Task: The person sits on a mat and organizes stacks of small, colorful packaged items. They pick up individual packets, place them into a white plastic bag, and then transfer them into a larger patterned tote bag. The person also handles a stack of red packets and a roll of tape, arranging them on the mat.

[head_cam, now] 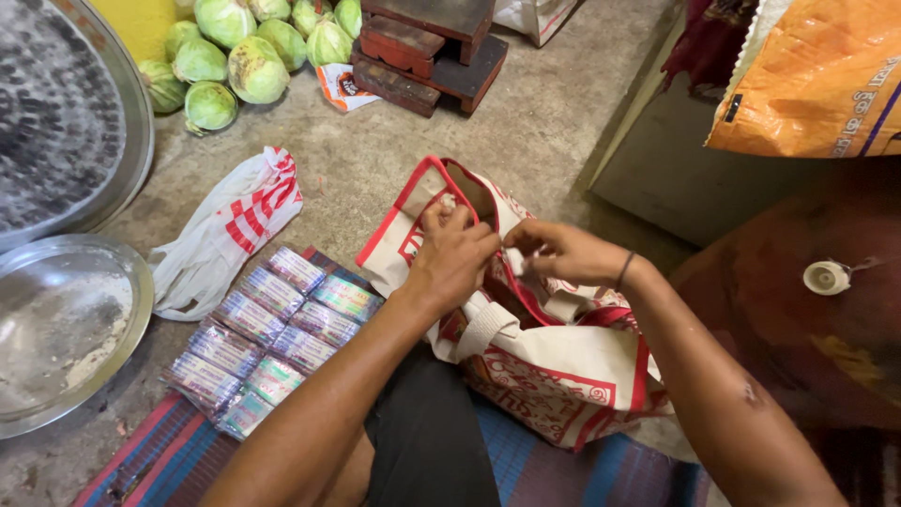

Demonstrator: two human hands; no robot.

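— How are the hands placed?

— Both forearms come in from the near edge and meet over a cloth bag (pixel 549 371), cream with red trim, which lies on the person's lap and the mat, right of centre. The left hand (pixel 453 255) is closed, fingers curled over the red rim at the bag's mouth, gripping it. The right hand (pixel 554 252) is just beside it, its fingers pinched on the same rim; a dark band sits on that wrist. The two hands are almost touching.

— And around them?

— Left of the bag, a bundle of small shiny packets (pixel 267 333) lies in rows on a striped mat (pixel 155 460). Beyond the packets, a crumpled white plastic bag (pixel 225 235) with red stripes rests on the bare concrete floor (pixel 554 113). At the far left stand two round metal trays (pixel 66 329), the nearer one dusted with pale powder. Far off, a heap of green cabbages (pixel 239 52) sits beside dark red wooden blocks (pixel 432 47). To the far right, an orange sack (pixel 817 75) rests on a grey ledge.
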